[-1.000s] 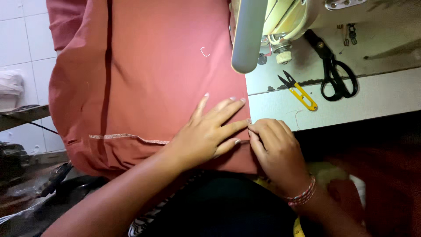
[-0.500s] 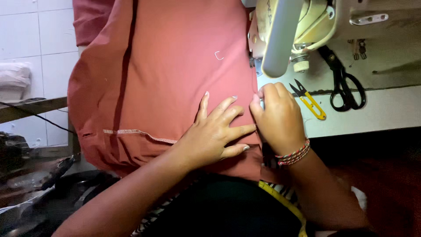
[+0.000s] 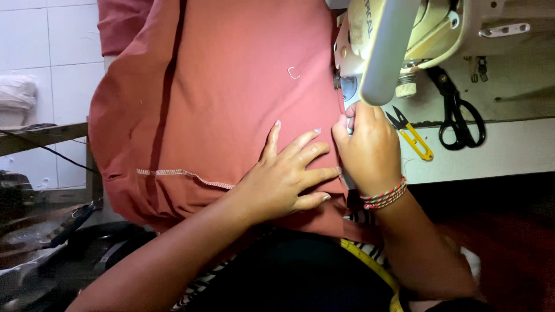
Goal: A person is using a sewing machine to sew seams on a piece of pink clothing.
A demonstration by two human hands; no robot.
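Left hand point(image 3: 286, 173) lies flat, fingers spread, on the rust-red fabric point(image 3: 231, 98) covering the table, while the right hand point(image 3: 367, 147) pinches its edge beside the sewing machine point(image 3: 381, 46); advisable: fingertips clear, cloth taut.

Single head-worn view, close, steeply downward over the sewing machine point(image 3: 399, 40) and table point(image 3: 509, 150) edge.

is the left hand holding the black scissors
No, the left hand lies flat with fingers spread on the reddish fabric, while the black scissors lie untouched on the table beyond the right hand.
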